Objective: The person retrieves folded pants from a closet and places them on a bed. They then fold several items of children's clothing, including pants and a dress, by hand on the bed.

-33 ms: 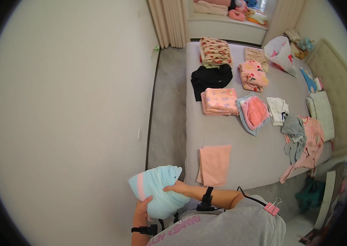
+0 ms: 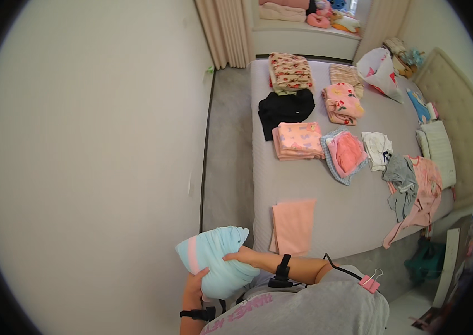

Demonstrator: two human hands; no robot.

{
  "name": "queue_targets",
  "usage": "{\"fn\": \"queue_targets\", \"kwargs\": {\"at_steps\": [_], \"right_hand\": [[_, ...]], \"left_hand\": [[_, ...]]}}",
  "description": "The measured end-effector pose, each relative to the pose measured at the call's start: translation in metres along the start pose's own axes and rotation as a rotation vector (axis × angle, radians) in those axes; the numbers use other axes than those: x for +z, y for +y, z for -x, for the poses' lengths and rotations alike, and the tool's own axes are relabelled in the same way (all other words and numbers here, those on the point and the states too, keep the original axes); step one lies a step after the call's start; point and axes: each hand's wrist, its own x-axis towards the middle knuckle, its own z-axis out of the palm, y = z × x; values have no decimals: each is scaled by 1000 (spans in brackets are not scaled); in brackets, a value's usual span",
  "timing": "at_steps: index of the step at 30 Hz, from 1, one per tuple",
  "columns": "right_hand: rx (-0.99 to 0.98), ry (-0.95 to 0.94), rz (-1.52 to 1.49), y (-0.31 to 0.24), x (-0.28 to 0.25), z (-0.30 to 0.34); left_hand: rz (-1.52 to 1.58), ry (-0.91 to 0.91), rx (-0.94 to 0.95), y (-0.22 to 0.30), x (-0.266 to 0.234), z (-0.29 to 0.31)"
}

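A thick, folded light-blue cloth [image 2: 222,279] with a pink band is held in front of my body, beside the bed's near left corner. My left hand [image 2: 196,282] grips its lower left side, with the thumb on top. From the right, my right hand [image 2: 239,256] closes over its upper right part, and some of the fingers are hidden. Whether the cloth is a towel or a blanket I cannot tell. Nearest to it on the bed lies a folded peach cloth [image 2: 295,226].
On the bed [image 2: 348,218] are a folded pink stack [image 2: 298,139], a black garment [image 2: 286,109], folded blankets [image 2: 290,72], and a grey garment [image 2: 401,176] over pink pyjamas [image 2: 429,181]. A wall [image 2: 108,167] rises to my left, with a narrow floor strip [image 2: 228,151] beside the bed.
The view has shifted slightly, so the bed's far end sits a little further left. Both hands keep their hold on the light-blue cloth.
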Motion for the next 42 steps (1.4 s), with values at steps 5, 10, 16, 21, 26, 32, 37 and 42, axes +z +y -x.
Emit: {"fn": "queue_targets", "kwargs": {"at_steps": [5,10,16,21,26,32,37,42], "right_hand": [[-71,181,121,-65,-38,-57],[-267,344,-41,-166,-90,-122],[-474,568,-240,-319,-139,-131],[-580,720,-395,-379,-184,-124],[-583,920,-536,-416,-232,-118],[-760,1120,-754,-494,-308,-124],[-1115,1216,-820,-591,-400,-146],[-1245,1293,-872,-678,-485,-179]], "left_hand": [[-138,-140,-85,88,32,-95],[-424,-228,-47,194,92,-230],[-521,-530,-29,309,221,-359],[-556,-755,-142,350,310,-438],[-726,-962,-295,371,414,-494],[-993,-1254,-312,398,576,-591],[-1174,-1491,-102,444,737,-666],[-1359,-1683,167,473,867,-765]]}}
